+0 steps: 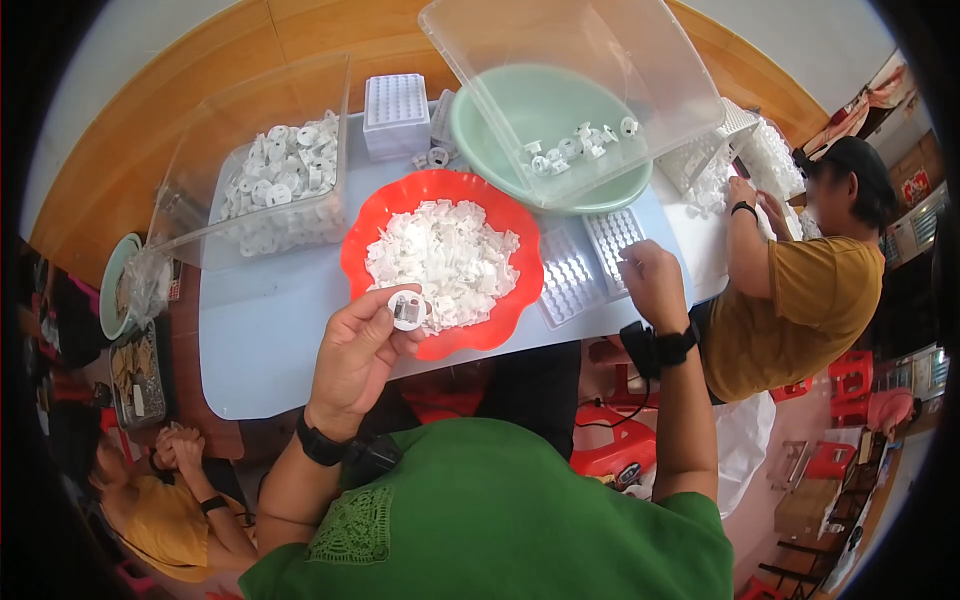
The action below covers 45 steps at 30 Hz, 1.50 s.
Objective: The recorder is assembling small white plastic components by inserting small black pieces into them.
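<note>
Between the thumb and fingers of my left hand [362, 345] is a small round white plastic part [407, 310] with a rectangular recess facing up. It is held over the near left edge of a red scalloped bowl [530, 265] heaped with small white plastic pieces [440, 255]. My right hand [655, 280] is at the right, by a white tray [612, 245] with rows of small round cells. Its fingers are pinched together; whatever they hold is too small to make out. A second similar tray [568, 285] lies beside the first, nearer the bowl.
A clear bin [340, 200] of round white parts stands at the back left, near stacked white trays [395, 115]. Behind the bowl, a clear bin [590, 90] with a few parts leans over a green basin [480, 130]. Co-workers in yellow sit at right [820, 290] and lower left [170, 530].
</note>
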Available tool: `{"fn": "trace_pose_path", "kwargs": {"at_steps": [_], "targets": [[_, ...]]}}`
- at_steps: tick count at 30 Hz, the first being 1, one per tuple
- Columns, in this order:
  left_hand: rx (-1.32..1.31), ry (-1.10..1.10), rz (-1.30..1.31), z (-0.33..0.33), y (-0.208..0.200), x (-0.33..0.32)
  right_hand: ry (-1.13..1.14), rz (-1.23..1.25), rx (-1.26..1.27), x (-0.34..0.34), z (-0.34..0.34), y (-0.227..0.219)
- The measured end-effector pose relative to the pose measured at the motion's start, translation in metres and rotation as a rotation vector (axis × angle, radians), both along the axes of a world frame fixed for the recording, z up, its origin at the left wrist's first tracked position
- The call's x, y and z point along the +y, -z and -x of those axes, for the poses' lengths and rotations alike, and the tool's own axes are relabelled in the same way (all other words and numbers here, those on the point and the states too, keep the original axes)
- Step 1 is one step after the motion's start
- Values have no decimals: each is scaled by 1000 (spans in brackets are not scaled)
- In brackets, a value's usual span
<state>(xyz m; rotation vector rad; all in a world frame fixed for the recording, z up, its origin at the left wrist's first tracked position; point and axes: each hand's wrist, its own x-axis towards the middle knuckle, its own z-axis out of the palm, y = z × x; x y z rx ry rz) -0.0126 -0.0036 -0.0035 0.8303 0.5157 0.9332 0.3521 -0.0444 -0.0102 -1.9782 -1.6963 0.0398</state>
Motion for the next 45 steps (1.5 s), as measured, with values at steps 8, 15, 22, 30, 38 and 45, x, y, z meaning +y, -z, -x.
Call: {"fn": "trace_pose_path", "kwargs": {"at_steps": [8,15,22,30,38,45], "targets": [[14,-69,59,8,-1,-1,71,292,-291,64,-23,20],[-83,11,59,5,1,3,-47,51,-172,76,-47,31],[-151,74,29,6,1,0,-136,52,-59,81,-47,31],[-98,66,62,5,1,-1,-211,60,-60,70,-50,26],[-140,102,55,4,7,0,-139,210,260,57,-43,3],[-147,118,82,-3,11,-3,-267,261,1190,12,15,-38]]}}
